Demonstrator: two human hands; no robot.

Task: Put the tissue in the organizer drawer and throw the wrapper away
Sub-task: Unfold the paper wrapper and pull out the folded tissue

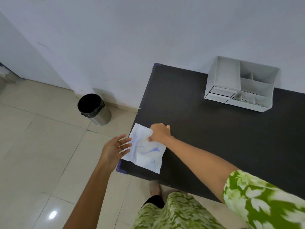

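A white tissue packet with blue print (145, 151) lies on the near left corner of the black table (206, 129). My right hand (160, 132) pinches the packet's upper edge, fingers closed on it. My left hand (115, 148) hovers open just off the table's left edge, its fingertips close to the packet's left side. The white organizer (239, 83) stands at the back of the table against the wall, with small drawers at its lower left. Whether the tissue is inside the wrapper cannot be seen.
A steel waste bin with a black liner (93, 109) stands on the tiled floor left of the table, near the wall. The grey wall runs behind the table. My green patterned clothing fills the bottom right.
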